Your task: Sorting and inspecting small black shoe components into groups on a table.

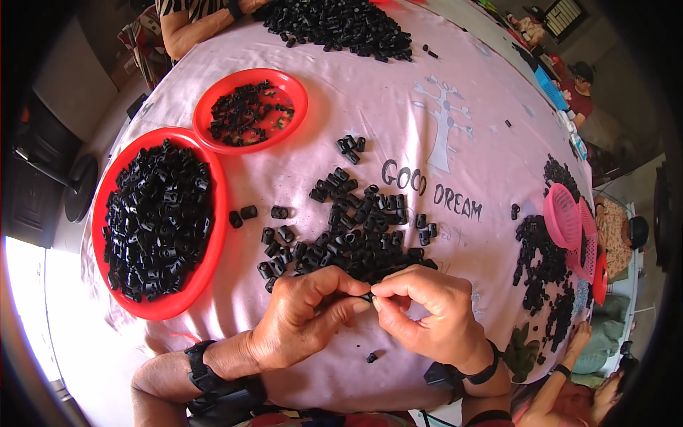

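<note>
Clock's centring on the hands, 12 pointing away from the person. Left hand (302, 317) and right hand (430, 317) are meeting at the middle, thumb and forefinger of each pinching one small black part (367, 296); fingertips are hiding most of it, so I can't tell its shape. Main risk, I'd say: the part slipping out, since the fingertips are gripping only a sliver. If it's dropping, it's probably getting lost in the black pile (356, 235) sitting just beyond at 12. Second risk: a forearm sweeping away the loose piece (371, 357) lying at 6, or the cloth (341, 92) wrinkling and rolling pieces about. Containers: big red basin (156, 309) at 10 is holding a high heap of short black tubes; a bump could be spilling some over the rim. Smaller red dish (299, 107) at 11 is carrying a thin scatter of finer black bits, red base showing through. Pink basket (562, 217) at 2 is standing beside more dark pieces; contents aren't showing clearly.
</note>
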`<state>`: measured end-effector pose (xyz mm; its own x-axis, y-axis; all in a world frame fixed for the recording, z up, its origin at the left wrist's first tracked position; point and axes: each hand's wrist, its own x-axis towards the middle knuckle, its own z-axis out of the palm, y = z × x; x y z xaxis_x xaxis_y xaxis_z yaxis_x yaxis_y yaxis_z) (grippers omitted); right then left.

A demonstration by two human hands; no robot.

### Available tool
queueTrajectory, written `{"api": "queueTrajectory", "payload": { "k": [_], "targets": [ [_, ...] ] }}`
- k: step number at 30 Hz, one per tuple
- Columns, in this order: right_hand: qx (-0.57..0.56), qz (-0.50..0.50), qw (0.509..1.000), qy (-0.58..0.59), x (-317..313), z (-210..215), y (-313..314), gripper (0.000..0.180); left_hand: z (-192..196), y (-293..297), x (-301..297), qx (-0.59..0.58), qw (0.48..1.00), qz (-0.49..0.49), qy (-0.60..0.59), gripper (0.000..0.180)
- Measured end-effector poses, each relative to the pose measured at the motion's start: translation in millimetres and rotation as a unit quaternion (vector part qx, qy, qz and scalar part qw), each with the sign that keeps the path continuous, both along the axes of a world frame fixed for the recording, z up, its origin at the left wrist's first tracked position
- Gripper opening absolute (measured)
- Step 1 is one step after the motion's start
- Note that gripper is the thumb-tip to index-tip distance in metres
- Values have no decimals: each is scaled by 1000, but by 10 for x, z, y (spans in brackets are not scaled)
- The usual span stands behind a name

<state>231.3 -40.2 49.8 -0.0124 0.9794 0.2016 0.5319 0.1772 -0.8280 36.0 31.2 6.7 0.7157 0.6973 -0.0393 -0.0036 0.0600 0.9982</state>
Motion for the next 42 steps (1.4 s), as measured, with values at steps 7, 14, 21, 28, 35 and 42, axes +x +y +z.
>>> {"api": "queueTrajectory", "payload": {
  "k": [7, 14, 21, 28, 35, 42],
  "targets": [
    [27, 18, 999, -39, -30, -41, -13, 21, -58, -34, -14, 59, 998, 9, 14, 16],
    [59, 7, 995, -77, -31, -52, -1, 21, -23, -51, 18, 170, 984, 42, 26, 16],
    [-1, 3, 1000, -19, 26, -27, -4, 21, -45, -15, -3, -8, 1000, 10, -1, 16],
    [55, 48, 993, -97, -27, -33, 4, 24, -10, -26, -39, 97, 995, -3, 38, 16],
    [133, 30, 980, -148, -76, -84, 32, 30, 86, -9, 15, -164, 985, 19, 39, 15],
    [140, 48, 964, -220, -139, 6, -1, 49, -45, 17, 38, -239, 969, 7, -59, 20]
  ]
}}
